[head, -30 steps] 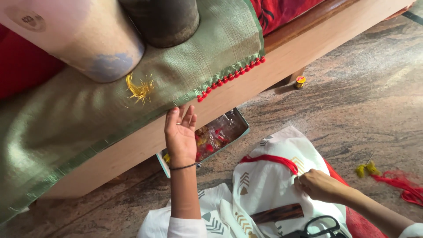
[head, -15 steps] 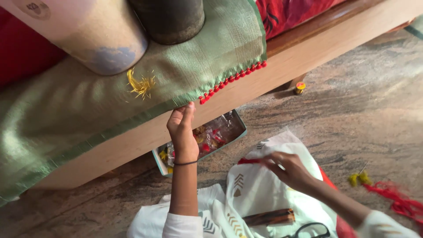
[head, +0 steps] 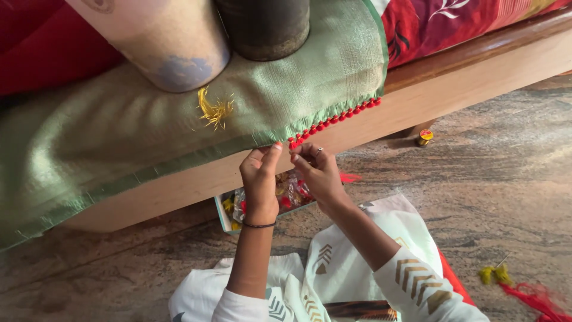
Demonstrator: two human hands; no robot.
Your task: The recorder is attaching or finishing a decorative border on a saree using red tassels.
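Your left hand point(head: 259, 179) and right hand point(head: 319, 173) pinch the green cloth point(head: 179, 131) hem at its 5 o'clock edge, beside the red tassels point(head: 333, 119). Soft and light, I judge; grip the hem.

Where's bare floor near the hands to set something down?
Bare stone floor lies right of the right hand, between the small spool and the yellow tassels. Also lower left, below the bench edge. Crowded: under the left hand, where the tray sits.
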